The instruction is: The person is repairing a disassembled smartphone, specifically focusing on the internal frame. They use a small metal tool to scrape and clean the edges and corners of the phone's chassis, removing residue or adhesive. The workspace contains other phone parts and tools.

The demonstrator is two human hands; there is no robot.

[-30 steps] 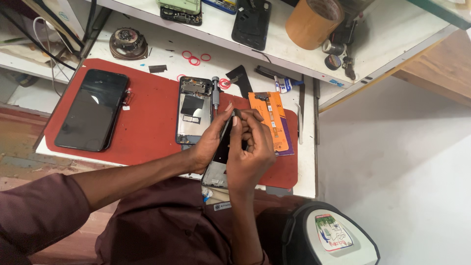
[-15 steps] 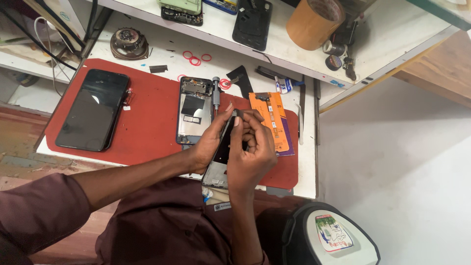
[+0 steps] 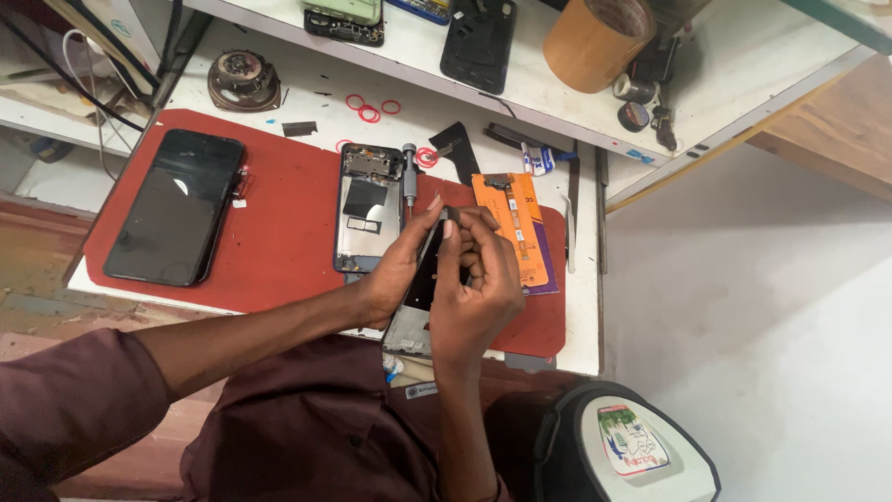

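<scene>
A phone frame (image 3: 420, 293) was held upright above the near edge of the red mat (image 3: 279, 232), the left hand (image 3: 395, 270) closed around its side to steady it, while the right hand (image 3: 478, 297) pinched its top edge, fingertips (image 3: 449, 228) together.

i see black phone (image 3: 174, 206) screen-up at left edge of red mat (image 3: 279, 232); opened phone body (image 3: 367, 209) mid-mat, screwdriver (image 3: 408, 172) just beside it; orange packet (image 3: 516, 228) near mat's right edge; red rings (image 3: 369, 109) on bench behind; tape roll (image 3: 595, 42) on shelf above.
</scene>
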